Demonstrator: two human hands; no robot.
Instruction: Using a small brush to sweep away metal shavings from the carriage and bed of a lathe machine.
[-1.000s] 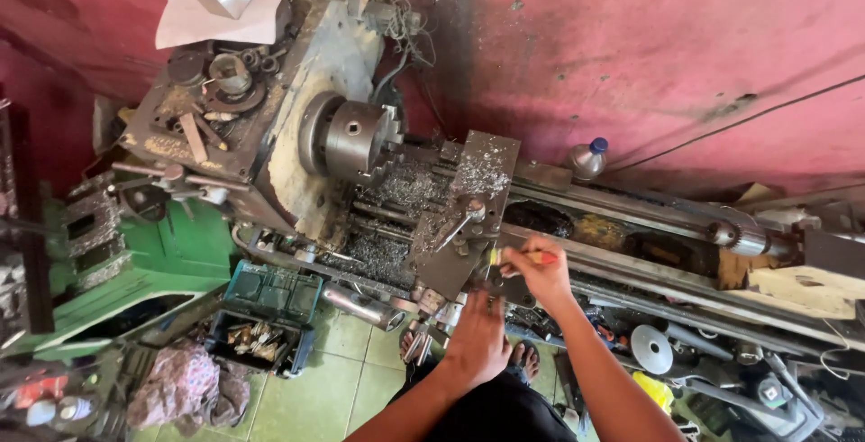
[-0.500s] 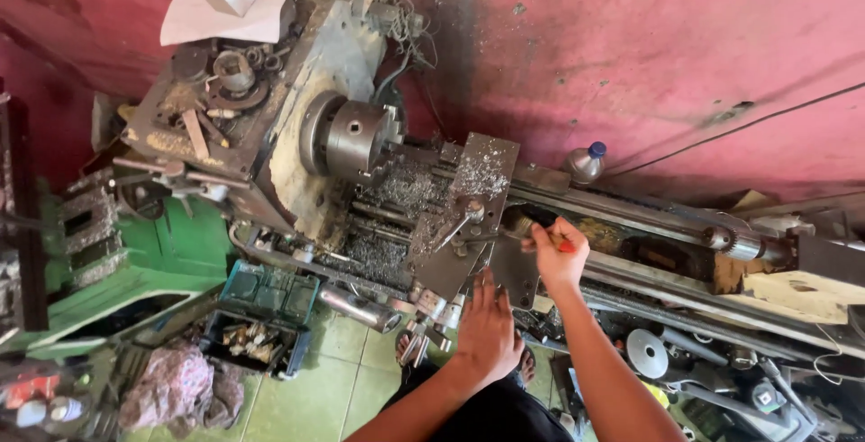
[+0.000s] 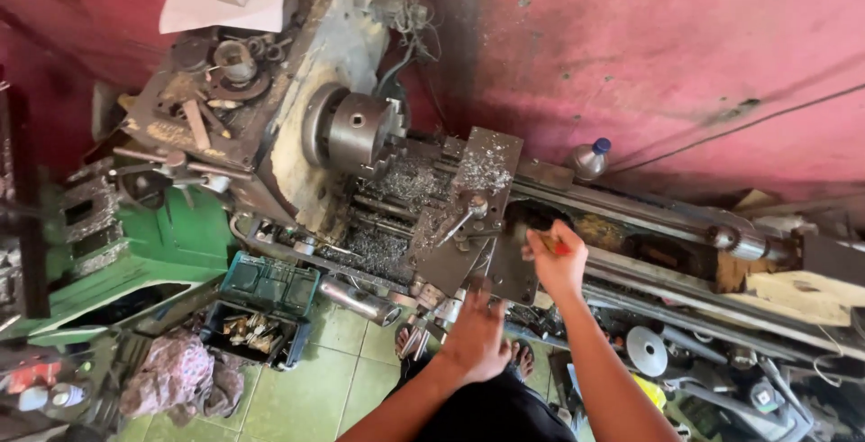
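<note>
I look down on an old metal lathe with a round steel chuck [image 3: 353,129] and a carriage [image 3: 468,217] strewn with metal shavings. My right hand [image 3: 556,260] is closed around a thin stick-like tool with a red and yellow handle [image 3: 551,245], held over the lathe bed just right of the carriage. My left hand [image 3: 475,334] reaches to the front of the carriage apron, its fingers at the handwheel area; what they grasp is hidden.
A green machine body [image 3: 153,248] stands at the left. A small toolbox [image 3: 263,302] with bits sits on the tiled floor, a rag [image 3: 176,379] beside it. A plastic bottle [image 3: 587,160] stands against the red wall. Parts clutter the lower right.
My right hand has moved up and to the right along the bed with the tool. My left hand has shifted slightly toward the apron. The view has tilted a little.
</note>
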